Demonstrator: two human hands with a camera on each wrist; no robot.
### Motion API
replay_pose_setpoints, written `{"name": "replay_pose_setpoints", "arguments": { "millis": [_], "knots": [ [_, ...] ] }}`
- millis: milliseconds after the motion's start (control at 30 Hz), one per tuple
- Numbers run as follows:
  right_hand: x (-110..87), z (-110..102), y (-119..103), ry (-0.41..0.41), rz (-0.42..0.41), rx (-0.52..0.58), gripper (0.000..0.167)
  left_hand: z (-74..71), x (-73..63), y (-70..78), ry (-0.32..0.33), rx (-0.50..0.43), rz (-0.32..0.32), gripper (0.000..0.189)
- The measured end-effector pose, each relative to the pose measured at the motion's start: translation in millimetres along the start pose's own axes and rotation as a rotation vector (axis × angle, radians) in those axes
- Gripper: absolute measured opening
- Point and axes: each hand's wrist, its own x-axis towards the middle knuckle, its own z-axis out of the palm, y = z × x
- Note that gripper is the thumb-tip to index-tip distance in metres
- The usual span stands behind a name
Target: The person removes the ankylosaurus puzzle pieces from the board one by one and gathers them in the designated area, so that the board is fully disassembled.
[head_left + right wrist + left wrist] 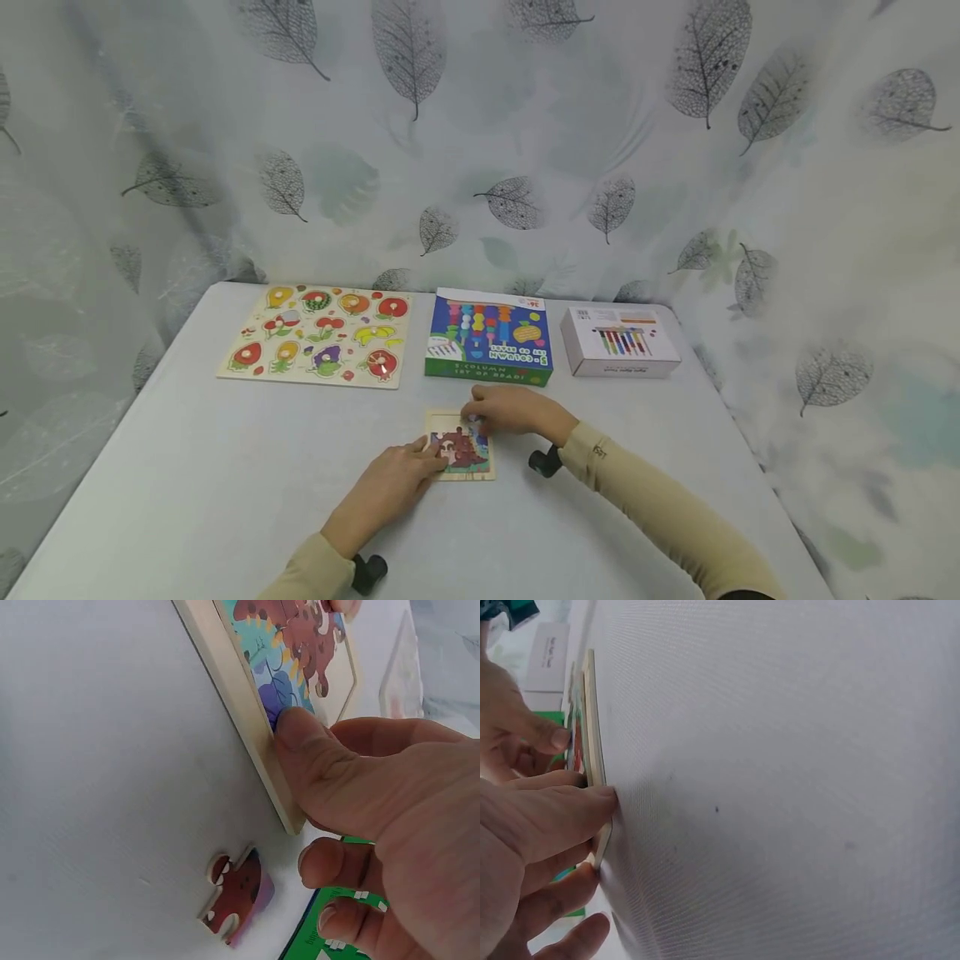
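Puzzle piece (238,896) lies loose between puzzle board (246,712) and green box (487,337), nearer half-curled right hand (517,410), its hold unclear, than left hand (392,485), relaxed fingers touching the board.

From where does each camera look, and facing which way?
Head: worn there, facing forward and down at the puzzle; left hand, right hand, sleeves show.
Left wrist: worn there, facing the puzzle's edge and tabletop; both hands show.
Right wrist: worn there, facing the puzzle and a loose piece; right hand and left fingertip show.
Both wrist views share the puzzle.
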Motion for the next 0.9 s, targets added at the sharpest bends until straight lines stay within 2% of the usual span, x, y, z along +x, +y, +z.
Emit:
{"name": "replay_pose_setpoints", "arguments": {
  "millis": [200,567,900],
  "knots": [
    [3.0,-4.3,-0.7,-0.025,0.02,-0.041,0.03,1.2,1.4,-0.3,-0.005,0.01,-0.007,0.026],
    [7.1,-7.7,-5.1,-0.048,0.033,-0.051,0.033,1.8,0.8,-0.1,-0.026,0.004,-0.01,0.028],
    [9.1,-5.7,-5.4,-0.025,0.028,-0.042,0.032,0.9,0.6,-0.4,-0.026,0.01,-0.019,0.028]
  ]
}}
